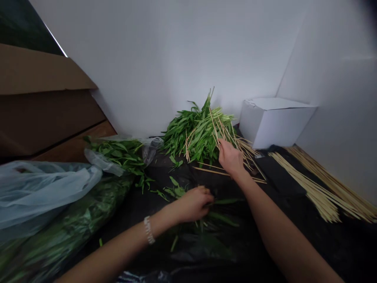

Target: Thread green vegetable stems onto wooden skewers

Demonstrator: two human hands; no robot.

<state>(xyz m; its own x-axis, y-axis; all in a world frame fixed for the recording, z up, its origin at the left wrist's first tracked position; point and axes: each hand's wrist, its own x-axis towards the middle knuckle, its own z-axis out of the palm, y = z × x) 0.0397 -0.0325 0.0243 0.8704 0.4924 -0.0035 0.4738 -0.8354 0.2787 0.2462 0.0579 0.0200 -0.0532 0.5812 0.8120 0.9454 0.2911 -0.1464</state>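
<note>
My left hand (194, 203), a white beaded bracelet (149, 230) on its wrist, is closed low over the black-covered surface. Green leaves and stems (220, 218) stick out around its fingers, blurred, so the grip is partly hidden. Farther forward, my right hand (231, 158) pinches a thin bamboo skewer (214, 125) at the edge of a loose pile of skewers. Those skewers lie against and over a heap of leafy greens (188, 129) by the white wall. A few loose leaves (175, 189) rest between the heap and my left hand.
On the left are a clear plastic bag of greens (88, 212), a whitish plastic bag (44, 192), more greens (120, 153) and a cardboard box (44, 118). At right are a white box (273, 124), a black flat block (282, 179) and bundles of long sticks (315, 188).
</note>
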